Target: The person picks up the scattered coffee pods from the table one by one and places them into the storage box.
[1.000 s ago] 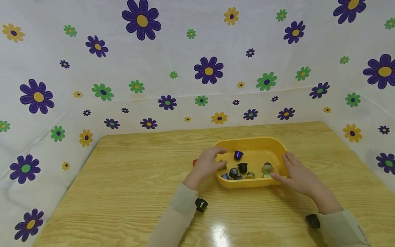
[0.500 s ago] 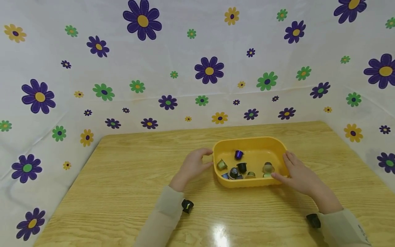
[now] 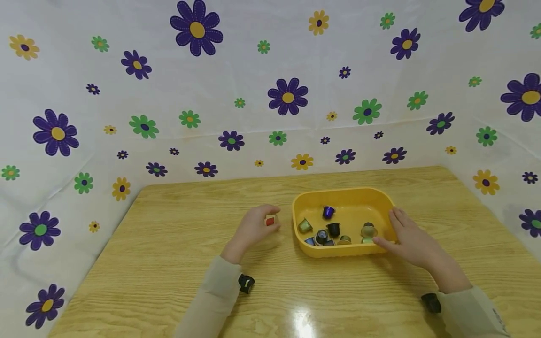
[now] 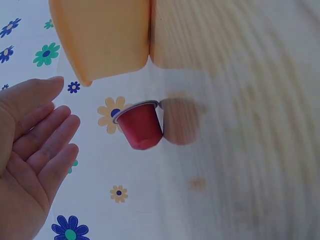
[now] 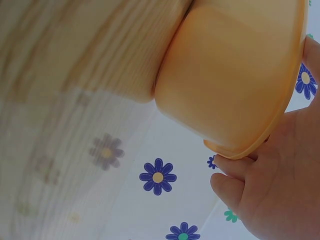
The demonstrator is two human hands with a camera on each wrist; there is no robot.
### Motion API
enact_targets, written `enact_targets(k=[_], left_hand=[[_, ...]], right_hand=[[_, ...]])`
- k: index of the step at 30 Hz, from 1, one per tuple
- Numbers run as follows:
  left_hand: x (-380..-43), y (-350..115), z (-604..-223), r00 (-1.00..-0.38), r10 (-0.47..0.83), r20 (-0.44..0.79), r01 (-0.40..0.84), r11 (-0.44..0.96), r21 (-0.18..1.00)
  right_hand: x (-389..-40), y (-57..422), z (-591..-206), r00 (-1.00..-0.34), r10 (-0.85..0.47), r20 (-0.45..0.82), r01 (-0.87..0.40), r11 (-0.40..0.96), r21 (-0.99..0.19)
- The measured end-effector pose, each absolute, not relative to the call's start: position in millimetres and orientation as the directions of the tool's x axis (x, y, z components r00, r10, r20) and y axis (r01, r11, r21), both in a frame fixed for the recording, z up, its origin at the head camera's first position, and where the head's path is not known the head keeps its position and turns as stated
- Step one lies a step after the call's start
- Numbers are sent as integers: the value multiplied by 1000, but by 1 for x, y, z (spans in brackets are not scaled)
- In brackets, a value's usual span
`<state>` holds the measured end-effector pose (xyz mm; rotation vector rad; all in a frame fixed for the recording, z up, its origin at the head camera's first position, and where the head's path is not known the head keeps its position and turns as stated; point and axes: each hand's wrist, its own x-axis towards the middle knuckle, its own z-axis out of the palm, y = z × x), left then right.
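Note:
A red coffee capsule (image 4: 142, 130) lies tilted on the table, left of a yellow plastic tub (image 3: 346, 251). My left hand (image 3: 251, 228) is around this capsule with thumb and fingers spread; the left wrist view shows it apart from the capsule. Inside the tub lie several more coffee capsules, among them a blue one (image 3: 328, 212), a black one (image 3: 333, 229) and a green one (image 3: 305, 226). My right hand (image 3: 416, 244) rests on the tub's right end, fingers straight along the outer wall and thumb stretched over the near corner.
The wooden table (image 3: 177, 244) runs back to a white cloth (image 3: 245, 61) printed with flowers, which also hangs on both sides. A dark strap or device sits at each wrist, below the sleeves.
My left hand has come out from over the tub's left end and moved left to the red capsule. The right hand has stayed on the tub, which stands where it was.

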<state>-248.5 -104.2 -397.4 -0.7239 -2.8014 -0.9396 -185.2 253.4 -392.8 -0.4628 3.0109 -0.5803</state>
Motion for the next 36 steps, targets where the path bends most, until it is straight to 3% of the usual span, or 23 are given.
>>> enact_targets(k=[16,26,36], left_hand=[[-260,-113,-404,-898,404,175,433,738,518],[-272,-112,-407,-916,396,63,371,777,507],[-276,-109,-409,-887,459,53,433,785,442]], right_hand=[[-185,253,-392,-954,-300,16,-285,886,-367],[-186,253,-391,-955,-298,9,-280,885,-373],[-185,253,-392,-955,-297,10,-280,886,-369]])
